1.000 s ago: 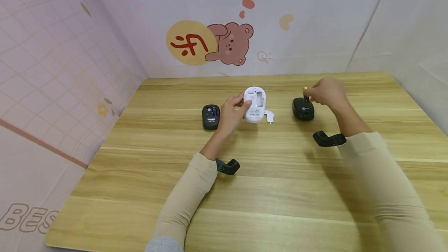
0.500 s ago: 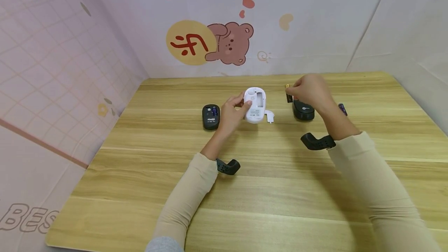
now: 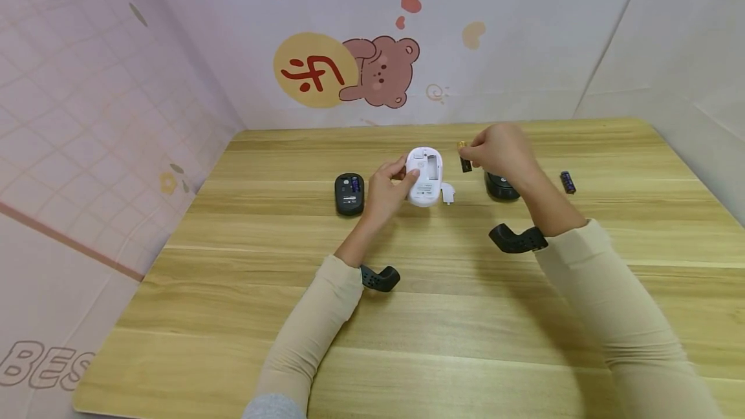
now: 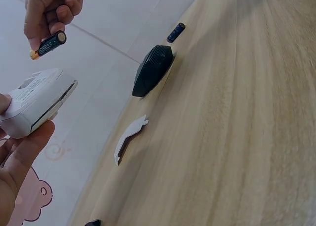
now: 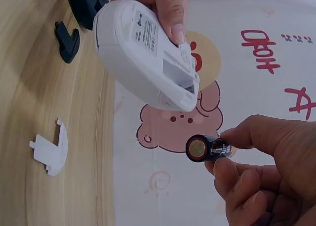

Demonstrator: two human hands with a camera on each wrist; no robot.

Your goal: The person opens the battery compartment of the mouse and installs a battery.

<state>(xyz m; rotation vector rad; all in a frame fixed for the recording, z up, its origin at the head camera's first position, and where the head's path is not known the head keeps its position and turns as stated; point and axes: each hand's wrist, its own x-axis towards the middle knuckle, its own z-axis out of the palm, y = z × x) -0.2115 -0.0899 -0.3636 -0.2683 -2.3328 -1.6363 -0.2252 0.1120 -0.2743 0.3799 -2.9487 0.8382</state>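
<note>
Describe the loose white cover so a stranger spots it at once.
On the wooden table, look in the far half, between the white mouse in the left hand and the black mouse near the right hand. The white cover lies there, a flat piece with small tabs. Its colour sets it apart from the dark cover, and its flatness from both mice.

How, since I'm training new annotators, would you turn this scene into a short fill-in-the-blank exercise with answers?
1. The left hand holds a mouse whose shell colour is ____.
2. The gold-and-black battery is pinched in the person's ____ hand.
3. In the head view, the upturned black mouse lies to the ____ of the left hand.
4. The number of batteries seen lying directly on the table is ____.

Missing words: white; right; left; one.
</note>
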